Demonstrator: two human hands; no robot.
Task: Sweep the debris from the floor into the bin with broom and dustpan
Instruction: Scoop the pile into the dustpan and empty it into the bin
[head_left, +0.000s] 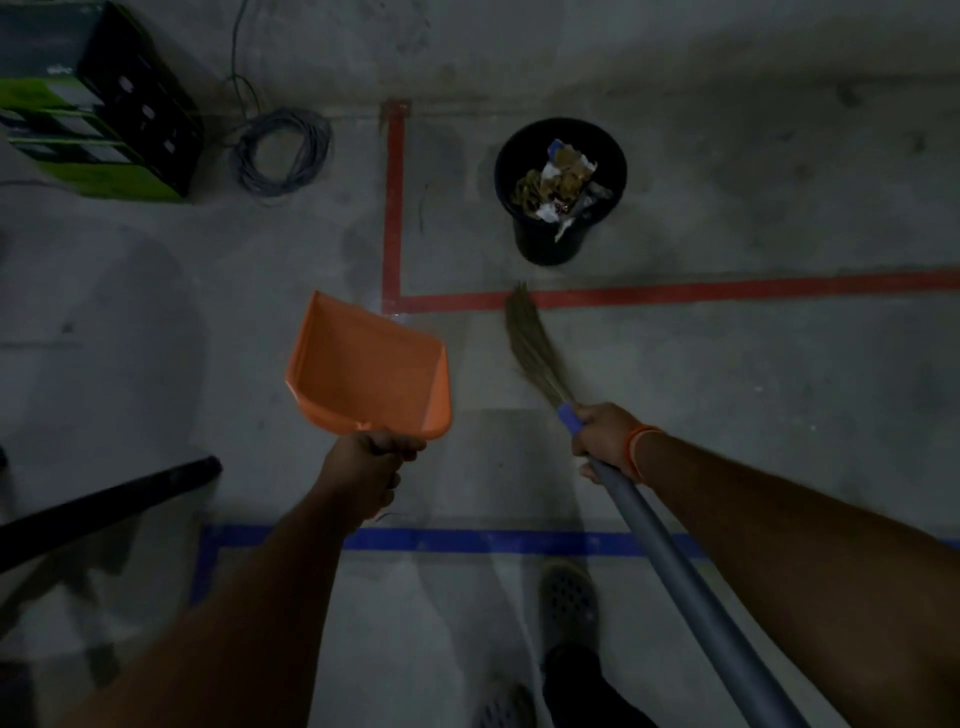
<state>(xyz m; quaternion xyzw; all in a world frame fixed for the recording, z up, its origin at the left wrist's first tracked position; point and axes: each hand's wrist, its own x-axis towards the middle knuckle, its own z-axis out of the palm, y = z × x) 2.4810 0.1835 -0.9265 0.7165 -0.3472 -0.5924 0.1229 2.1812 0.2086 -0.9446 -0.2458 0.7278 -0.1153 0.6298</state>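
1. On a dim concrete floor (727, 389) marked with tape, a person stands holding a dustpan and a broom, seen from a head-worn camera looking down.
2. The left hand (363, 467) is curled around the handle of the orange dustpan (366, 366), fingers wrapped tight; the pan is lifted off the floor, its open mouth pointing away from the person, and no debris shows in it.
3. The right hand (605, 439) grips the broom (535, 343) where a blue collar meets the grey handle, fingers closed round the shaft; an orange band sits on that wrist.
4. The broom's straw bristles reach forward and left, their tip lying over the red tape line (727, 291) just in front of the bin.
5. The black bin (558, 244) stands upright beyond the red line, inside the red-taped corner, well apart from the dustpan; crumpled paper and brownish scraps (558, 184) fill it.
6. A blue tape line (467, 540) crosses the floor nearer the person, passing under both forearms.
7. A foot in a grey perforated clog (569, 597) stands just behind the blue line; a second clog shows at the bottom edge.
8. At top left sits a green-and-black box (104, 114), with a coil of grey cable (283, 150) on the floor beside it.
9. A black bar (104, 509) juts in from the left edge; what it belongs to cannot be told.
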